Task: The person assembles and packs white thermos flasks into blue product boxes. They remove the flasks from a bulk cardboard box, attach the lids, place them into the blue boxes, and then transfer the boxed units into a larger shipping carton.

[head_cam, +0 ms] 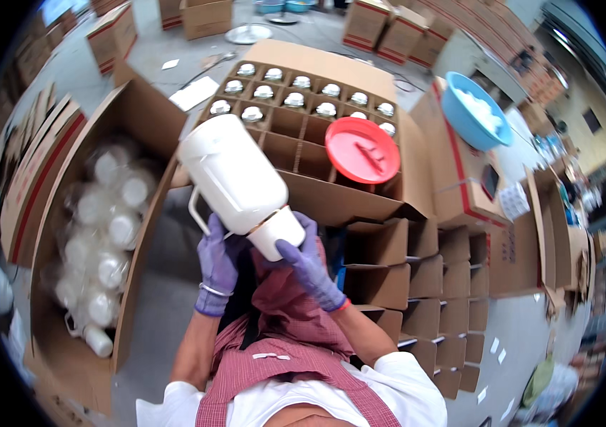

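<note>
A large white handled jug [233, 173] lies tilted before me, its narrow capped end towards my body. My left hand [217, 267], in a purple glove, grips it beside the handle. My right hand [311, 267], also gloved, is closed round the white cap [276, 235]. Behind the jug stands a divided carton [335, 197] with several silver-topped items [294, 100] in its cells. A red plastic dish [362, 150] holding small dark red pieces rests on its dividers.
At left, an open carton [145, 267] holds several wrapped white vessels [121, 229]. Cardboard dividers [423, 288] stand at right. Beyond them, a blue basin [460, 120] with white contents and a phone [490, 180] rest on a carton [450, 155]. More cartons [367, 24] stand farther off.
</note>
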